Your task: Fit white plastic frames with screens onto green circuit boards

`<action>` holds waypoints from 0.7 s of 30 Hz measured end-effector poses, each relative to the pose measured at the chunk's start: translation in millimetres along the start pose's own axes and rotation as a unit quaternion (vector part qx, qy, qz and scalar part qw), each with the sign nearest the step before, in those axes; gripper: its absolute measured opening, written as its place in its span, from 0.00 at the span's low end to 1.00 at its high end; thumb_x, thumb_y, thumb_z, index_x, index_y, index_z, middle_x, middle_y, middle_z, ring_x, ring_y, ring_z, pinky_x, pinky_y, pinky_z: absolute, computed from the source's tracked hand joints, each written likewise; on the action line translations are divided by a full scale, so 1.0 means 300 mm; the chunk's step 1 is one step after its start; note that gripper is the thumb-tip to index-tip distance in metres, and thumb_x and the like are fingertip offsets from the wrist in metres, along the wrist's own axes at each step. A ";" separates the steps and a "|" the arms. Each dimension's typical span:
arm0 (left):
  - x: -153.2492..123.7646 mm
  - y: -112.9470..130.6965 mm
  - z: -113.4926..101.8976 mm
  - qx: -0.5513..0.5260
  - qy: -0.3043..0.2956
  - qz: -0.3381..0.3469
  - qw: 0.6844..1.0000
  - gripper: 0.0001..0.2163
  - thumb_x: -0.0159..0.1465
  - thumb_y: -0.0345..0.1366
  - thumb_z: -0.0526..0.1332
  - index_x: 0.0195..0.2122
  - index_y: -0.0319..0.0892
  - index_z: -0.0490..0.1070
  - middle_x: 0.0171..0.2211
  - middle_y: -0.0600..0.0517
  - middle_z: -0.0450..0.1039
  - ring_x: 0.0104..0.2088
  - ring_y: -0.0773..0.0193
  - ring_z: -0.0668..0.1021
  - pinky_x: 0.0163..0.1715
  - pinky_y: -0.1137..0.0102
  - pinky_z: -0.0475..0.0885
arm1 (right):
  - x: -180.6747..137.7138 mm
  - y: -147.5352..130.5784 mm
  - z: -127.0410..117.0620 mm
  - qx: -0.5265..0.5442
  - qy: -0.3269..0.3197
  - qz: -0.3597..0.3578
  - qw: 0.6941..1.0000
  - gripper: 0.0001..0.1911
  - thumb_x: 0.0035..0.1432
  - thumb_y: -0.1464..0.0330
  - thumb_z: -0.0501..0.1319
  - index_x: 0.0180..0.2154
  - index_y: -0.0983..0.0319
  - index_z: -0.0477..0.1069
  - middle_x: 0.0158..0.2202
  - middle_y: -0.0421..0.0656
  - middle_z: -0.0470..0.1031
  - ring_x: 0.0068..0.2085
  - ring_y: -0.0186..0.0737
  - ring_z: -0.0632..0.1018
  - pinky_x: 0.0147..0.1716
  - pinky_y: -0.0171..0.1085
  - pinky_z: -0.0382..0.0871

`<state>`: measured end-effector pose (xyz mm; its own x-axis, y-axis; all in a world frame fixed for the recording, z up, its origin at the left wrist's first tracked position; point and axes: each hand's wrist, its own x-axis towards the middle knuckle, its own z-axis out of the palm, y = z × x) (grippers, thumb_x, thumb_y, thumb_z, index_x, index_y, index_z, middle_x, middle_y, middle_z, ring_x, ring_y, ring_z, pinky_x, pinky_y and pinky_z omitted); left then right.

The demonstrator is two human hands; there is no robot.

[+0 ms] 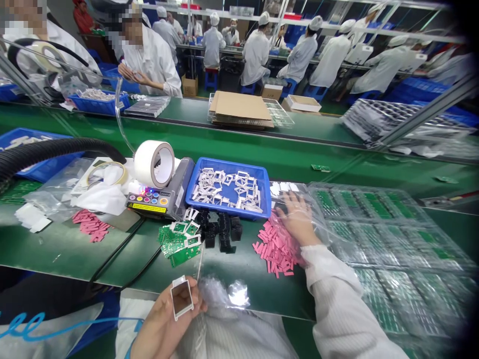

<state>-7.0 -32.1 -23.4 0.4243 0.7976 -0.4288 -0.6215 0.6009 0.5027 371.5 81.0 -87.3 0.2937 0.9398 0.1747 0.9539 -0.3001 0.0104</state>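
My left hand [170, 314], near the table's front edge, grips a small display module [181, 300] with a white frame and a dark screen. A thin pale stick [201, 262] rises beside its fingertips; whether the hand holds it I cannot tell. My right hand [298, 219] reaches forward, fingers stretched out over small white pieces [284, 187] at the back of the table. Under its wrist lies a heap of pink strips [278, 249]. Between the hands are stacked black parts [223, 232] and green circuit boards [181, 247] with white frames on top.
A blue bin [229, 212] holds white frames. Left of it stand a tape dispenser [149, 204] and a white tape roll [144, 162]. Clear trays of green boards [389, 239] cover the right side. A black hose [63, 149] crosses the left. Co-workers sit beyond the green barrier [247, 144].
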 end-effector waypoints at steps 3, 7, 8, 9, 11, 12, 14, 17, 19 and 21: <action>-0.001 0.002 0.008 -0.001 0.006 0.001 1.000 0.17 0.53 0.49 0.65 0.37 0.43 0.76 0.29 0.50 0.68 0.34 0.60 0.70 0.41 0.60 0.66 | -0.025 0.016 -0.021 -0.005 -0.010 -0.020 1.000 0.28 0.62 0.60 0.48 0.62 0.59 0.54 0.64 0.47 0.56 0.62 0.56 0.57 0.56 0.56 0.54; 0.001 -0.002 0.005 -0.010 0.003 -0.001 1.000 0.17 0.53 0.48 0.65 0.38 0.43 0.76 0.29 0.50 0.69 0.34 0.60 0.70 0.41 0.60 0.67 | -0.050 0.030 -0.041 -0.013 -0.006 -0.036 0.999 0.25 0.62 0.61 0.48 0.59 0.59 0.58 0.61 0.49 0.61 0.61 0.52 0.60 0.55 0.55 0.55; 0.001 -0.004 0.003 -0.012 0.001 -0.002 1.000 0.16 0.53 0.48 0.65 0.38 0.43 0.76 0.29 0.50 0.69 0.34 0.60 0.70 0.42 0.60 0.67 | -0.046 0.032 -0.040 -0.015 -0.003 -0.038 0.999 0.25 0.62 0.60 0.48 0.59 0.59 0.58 0.60 0.49 0.62 0.60 0.51 0.61 0.56 0.54 0.54; 0.002 -0.005 0.000 -0.015 -0.002 -0.003 1.000 0.16 0.54 0.48 0.65 0.38 0.43 0.76 0.29 0.50 0.70 0.34 0.60 0.70 0.42 0.60 0.67 | -0.037 0.034 -0.037 -0.018 0.000 -0.038 0.999 0.25 0.62 0.59 0.49 0.58 0.61 0.60 0.59 0.50 0.63 0.59 0.50 0.62 0.56 0.54 0.53; 0.002 -0.006 -0.007 -0.021 -0.008 -0.004 1.000 0.16 0.54 0.48 0.64 0.39 0.43 0.76 0.30 0.49 0.70 0.34 0.60 0.70 0.41 0.60 0.67 | -0.007 0.037 -0.024 -0.026 0.006 -0.041 0.999 0.25 0.62 0.57 0.50 0.56 0.63 0.62 0.56 0.52 0.65 0.57 0.50 0.64 0.56 0.53 0.52; 0.002 -0.007 -0.011 -0.024 -0.011 -0.003 1.000 0.16 0.55 0.48 0.64 0.39 0.43 0.76 0.30 0.49 0.70 0.34 0.60 0.70 0.41 0.60 0.67 | 0.010 0.039 -0.016 -0.031 0.008 -0.044 0.999 0.25 0.61 0.57 0.51 0.54 0.63 0.63 0.55 0.53 0.66 0.56 0.50 0.65 0.56 0.53 0.52; 0.002 -0.009 -0.022 -0.027 -0.020 0.003 0.999 0.16 0.56 0.47 0.63 0.40 0.42 0.76 0.31 0.49 0.71 0.35 0.61 0.71 0.41 0.61 0.67 | 0.041 0.045 -0.004 -0.040 0.011 -0.053 0.998 0.24 0.60 0.56 0.52 0.52 0.63 0.66 0.54 0.54 0.67 0.56 0.51 0.65 0.55 0.53 0.51; 0.005 -0.016 -0.038 -0.036 -0.038 0.021 0.998 0.16 0.57 0.46 0.62 0.41 0.41 0.75 0.31 0.49 0.72 0.34 0.62 0.71 0.41 0.62 0.67 | 0.066 0.055 0.001 -0.046 0.014 -0.064 0.997 0.24 0.59 0.55 0.55 0.49 0.66 0.68 0.54 0.57 0.67 0.55 0.54 0.65 0.53 0.50 0.55; 0.009 -0.023 -0.044 -0.048 -0.050 0.037 0.997 0.16 0.57 0.46 0.62 0.41 0.40 0.75 0.30 0.49 0.72 0.33 0.62 0.72 0.40 0.62 0.67 | 0.071 0.060 -0.004 -0.046 0.016 -0.065 0.997 0.26 0.58 0.56 0.56 0.49 0.69 0.68 0.52 0.60 0.67 0.53 0.56 0.67 0.51 0.48 0.57; 0.017 -0.029 -0.046 -0.056 -0.061 0.050 0.995 0.16 0.57 0.45 0.63 0.41 0.39 0.75 0.30 0.48 0.73 0.32 0.63 0.73 0.39 0.62 0.67 | 0.074 0.063 -0.010 -0.045 0.021 -0.055 0.997 0.26 0.57 0.56 0.56 0.49 0.69 0.69 0.52 0.60 0.67 0.52 0.57 0.67 0.49 0.49 0.58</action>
<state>-8.6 -33.9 -40.2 0.4292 0.8579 -0.2825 -0.7316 0.5137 0.4482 395.8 95.6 -80.1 0.1828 0.9609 0.2078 0.9701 -0.2106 0.1203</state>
